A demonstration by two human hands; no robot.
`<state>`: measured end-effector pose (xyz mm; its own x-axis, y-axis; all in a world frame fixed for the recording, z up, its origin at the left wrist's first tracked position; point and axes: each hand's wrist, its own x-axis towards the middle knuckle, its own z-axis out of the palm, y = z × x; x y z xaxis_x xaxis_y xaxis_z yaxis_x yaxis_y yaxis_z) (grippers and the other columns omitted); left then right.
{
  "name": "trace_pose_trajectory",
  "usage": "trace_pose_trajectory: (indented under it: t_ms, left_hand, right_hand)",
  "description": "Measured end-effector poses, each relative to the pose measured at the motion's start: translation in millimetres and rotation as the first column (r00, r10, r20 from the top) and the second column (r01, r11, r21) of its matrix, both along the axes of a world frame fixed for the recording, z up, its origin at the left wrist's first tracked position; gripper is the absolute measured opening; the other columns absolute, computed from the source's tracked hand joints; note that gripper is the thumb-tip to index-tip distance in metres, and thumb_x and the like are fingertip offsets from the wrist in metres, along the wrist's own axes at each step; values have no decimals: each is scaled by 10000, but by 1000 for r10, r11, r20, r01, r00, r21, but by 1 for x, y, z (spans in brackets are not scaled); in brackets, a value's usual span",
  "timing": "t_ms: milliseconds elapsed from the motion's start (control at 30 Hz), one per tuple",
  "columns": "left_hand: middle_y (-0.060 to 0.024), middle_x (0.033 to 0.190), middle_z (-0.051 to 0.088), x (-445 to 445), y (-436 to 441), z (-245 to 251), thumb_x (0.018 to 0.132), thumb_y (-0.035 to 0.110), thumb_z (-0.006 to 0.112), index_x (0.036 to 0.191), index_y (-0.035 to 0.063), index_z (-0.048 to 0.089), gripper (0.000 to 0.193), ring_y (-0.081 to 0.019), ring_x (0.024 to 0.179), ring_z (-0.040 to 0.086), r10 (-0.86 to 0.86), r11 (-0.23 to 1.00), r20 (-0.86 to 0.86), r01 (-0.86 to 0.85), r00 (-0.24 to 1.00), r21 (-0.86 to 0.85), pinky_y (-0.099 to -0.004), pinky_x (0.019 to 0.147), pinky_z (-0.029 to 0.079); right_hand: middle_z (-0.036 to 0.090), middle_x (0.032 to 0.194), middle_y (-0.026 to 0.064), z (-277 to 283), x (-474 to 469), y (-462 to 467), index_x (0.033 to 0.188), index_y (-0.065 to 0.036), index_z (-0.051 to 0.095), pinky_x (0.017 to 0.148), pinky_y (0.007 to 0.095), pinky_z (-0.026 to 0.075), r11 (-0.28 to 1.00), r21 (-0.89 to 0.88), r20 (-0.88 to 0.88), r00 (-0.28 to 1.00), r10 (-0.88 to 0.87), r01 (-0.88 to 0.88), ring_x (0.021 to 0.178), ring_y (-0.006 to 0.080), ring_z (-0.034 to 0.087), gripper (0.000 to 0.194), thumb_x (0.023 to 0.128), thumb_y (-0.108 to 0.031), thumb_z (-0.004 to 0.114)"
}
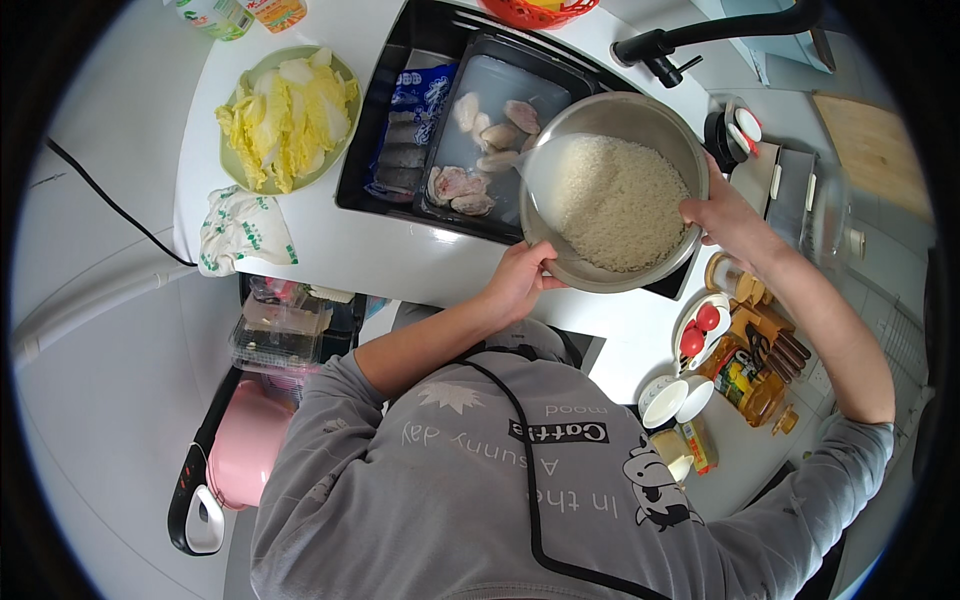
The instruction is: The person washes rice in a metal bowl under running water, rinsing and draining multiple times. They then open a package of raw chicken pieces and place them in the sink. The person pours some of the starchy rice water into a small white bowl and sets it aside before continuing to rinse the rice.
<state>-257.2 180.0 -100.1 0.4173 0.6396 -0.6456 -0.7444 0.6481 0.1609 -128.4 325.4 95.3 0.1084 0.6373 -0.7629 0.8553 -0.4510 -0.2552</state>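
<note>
My left hand (523, 279) grips the near-left rim of a round metal bowl (600, 279), thumb over the edge. On the bowl's right side, my right hand (724, 214) holds the rim with the thumb inside. White rice (622, 210) fills much of the bowl, and cloudy water (546, 180) gathers at its left side, reaching the rim. The bowl is held over the right part of a black sink (375, 204). Left of it, a dark rectangular basin (441, 214) in the sink holds water and several pieces of raw meat (459, 184), apparently chicken.
A blue printed package (424, 86) lies in the sink's left side. On the counter sit a green plate (229, 161) of cabbage leaves (292, 112) and a crumpled bag (244, 232). A black faucet (645, 46) stands behind; tomatoes (692, 343) and an oil bottle (750, 386) are at right.
</note>
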Motion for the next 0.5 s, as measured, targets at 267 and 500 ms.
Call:
trace_pose_trajectory:
  t_ms: [267, 500]
  left_hand:
    - [-119, 914, 583, -1, -4, 3, 793, 70, 459, 983, -47, 487, 225, -196, 823, 591, -2, 1000, 29, 2, 1000, -2, -383, 808, 484]
    - [-100, 838, 587, -2, -7, 11, 786, 74, 473, 936, -38, 502, 189, -189, 781, 595, -3, 1000, 33, 4, 999, -23, -379, 779, 495]
  right_hand:
    - [535, 1030, 119, 5, -1, -2, 1396, -110, 77, 510, 223, 408, 999, -23, 30, 999, 23, -22, 730, 129, 496, 851, 669, -32, 512]
    - [517, 1074, 128, 9, -3, -8, 1395, -100, 68, 492, 224, 406, 1000, 8, 0, 1000, 29, -29, 741, 125, 497, 847, 676, -26, 508]
